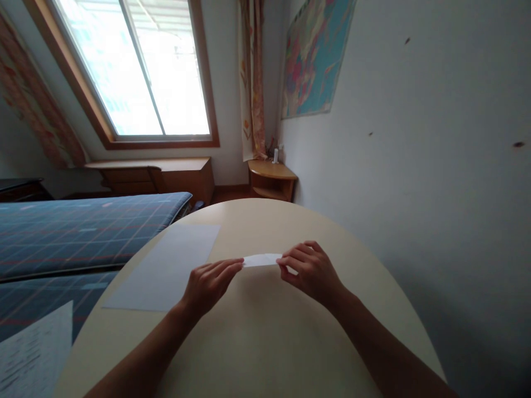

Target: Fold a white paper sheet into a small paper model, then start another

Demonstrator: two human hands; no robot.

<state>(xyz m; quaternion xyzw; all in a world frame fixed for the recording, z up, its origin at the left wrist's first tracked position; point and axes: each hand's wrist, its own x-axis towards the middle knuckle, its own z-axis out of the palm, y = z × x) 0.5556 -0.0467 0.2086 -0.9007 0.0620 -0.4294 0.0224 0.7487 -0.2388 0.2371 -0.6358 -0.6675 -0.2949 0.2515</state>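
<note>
The strip (262, 259) is held at mid-desk (265, 342) — left hand (209, 283) pinching one end, right hand (312, 272) the other, each grip closed on it. Pull too hard and the thin paper could tear — or slip free and lose its crease.

Bare tabletop (265, 337) all round the paper strip (262, 259); 1 flat sheet (166, 265) left, wall (415, 193) close right.
</note>
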